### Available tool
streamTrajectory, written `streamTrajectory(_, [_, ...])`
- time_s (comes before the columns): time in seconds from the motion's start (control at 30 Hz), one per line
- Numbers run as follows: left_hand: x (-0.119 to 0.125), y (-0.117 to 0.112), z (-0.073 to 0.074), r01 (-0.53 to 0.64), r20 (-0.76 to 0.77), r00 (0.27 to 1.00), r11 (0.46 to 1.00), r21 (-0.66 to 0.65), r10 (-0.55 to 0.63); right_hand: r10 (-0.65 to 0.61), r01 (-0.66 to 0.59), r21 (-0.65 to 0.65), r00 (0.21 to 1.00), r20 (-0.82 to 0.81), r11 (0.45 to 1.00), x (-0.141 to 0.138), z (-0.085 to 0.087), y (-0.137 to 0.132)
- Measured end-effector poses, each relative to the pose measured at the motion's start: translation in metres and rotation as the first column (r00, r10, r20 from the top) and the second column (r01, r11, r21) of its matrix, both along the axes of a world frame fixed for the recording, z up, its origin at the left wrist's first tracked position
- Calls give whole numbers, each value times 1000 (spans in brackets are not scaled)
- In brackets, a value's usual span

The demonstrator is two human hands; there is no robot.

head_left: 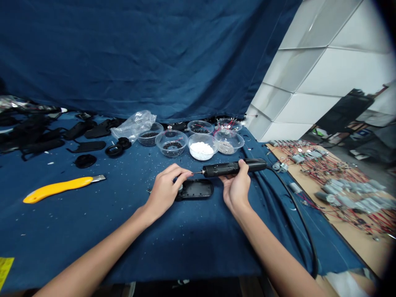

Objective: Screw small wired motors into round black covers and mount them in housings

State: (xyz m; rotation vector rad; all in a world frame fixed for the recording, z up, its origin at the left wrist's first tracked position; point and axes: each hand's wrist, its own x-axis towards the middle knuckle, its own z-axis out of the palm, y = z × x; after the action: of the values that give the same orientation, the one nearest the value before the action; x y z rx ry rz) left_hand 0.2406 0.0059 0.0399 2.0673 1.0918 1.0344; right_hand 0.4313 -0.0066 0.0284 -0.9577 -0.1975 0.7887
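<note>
Corded black screwdriver [219, 168] level in your right hand [237, 186], bit [197, 173] pointing left.
Your right thumb and fingers are clamped round its barrel, just right of centre; your left hand [165, 186] has thumb and forefinger together at the bit's tip — whether anything small sits between them, you can't tell. The tool hangs over the far right side of the open black shell [199, 188]. Expect a stiff, fairly weighty body, smooth at the right, with the cord [298, 204] tugging there; the ribbed left section should grip better — the thin bit wants only light fingertips.
</note>
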Motion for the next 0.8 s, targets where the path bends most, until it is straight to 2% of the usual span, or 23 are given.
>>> streamTrajectory(0.37, [2, -1, 1, -46, -50, 998, 999, -16, 45, 58, -58, 8, 998, 33, 998, -2, -4, 0])
streamTrajectory(0.63, [-2, -4, 2, 60, -112, 993, 992, 110, -48, 56, -57, 39, 998, 8, 998, -1, -2, 0])
streamTrajectory(0.8, [-3, 0, 1, -21, -47, 999, 996, 83, 25, 55, -56, 41, 998, 25, 998, 1, 0, -1])
